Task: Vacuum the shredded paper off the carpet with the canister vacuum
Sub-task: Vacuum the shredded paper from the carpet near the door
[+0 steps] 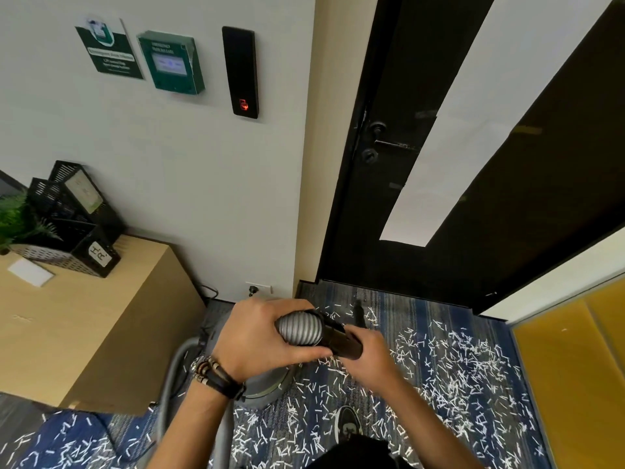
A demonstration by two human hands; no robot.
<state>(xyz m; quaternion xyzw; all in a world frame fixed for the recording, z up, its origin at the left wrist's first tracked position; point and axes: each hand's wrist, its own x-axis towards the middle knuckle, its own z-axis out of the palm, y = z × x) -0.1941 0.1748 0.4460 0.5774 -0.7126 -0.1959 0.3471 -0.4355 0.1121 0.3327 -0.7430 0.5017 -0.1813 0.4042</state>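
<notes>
The ribbed grey hose (299, 328) is gripped at its end by the left hand (260, 336), whose fingers (287, 304) are curled around it from above. The black tube (341, 340) joined to the hose is held by the right hand (368, 353), with the fingers closed under it. Both parts are held above the grey canister (267, 384), which stands on the blue carpet (422, 313).

The shredded paper (456, 367) is spread over the carpet, most thickly at the right, before the dark door (389, 198). It seems that little of it is collected yet.

The hose is judged to be light and flexible, so it will bend if it is taken far from the rigid part. The stiff black tube is the better place to be held for steering. The strips are very light and can easily be pushed or blown aside.
</notes>
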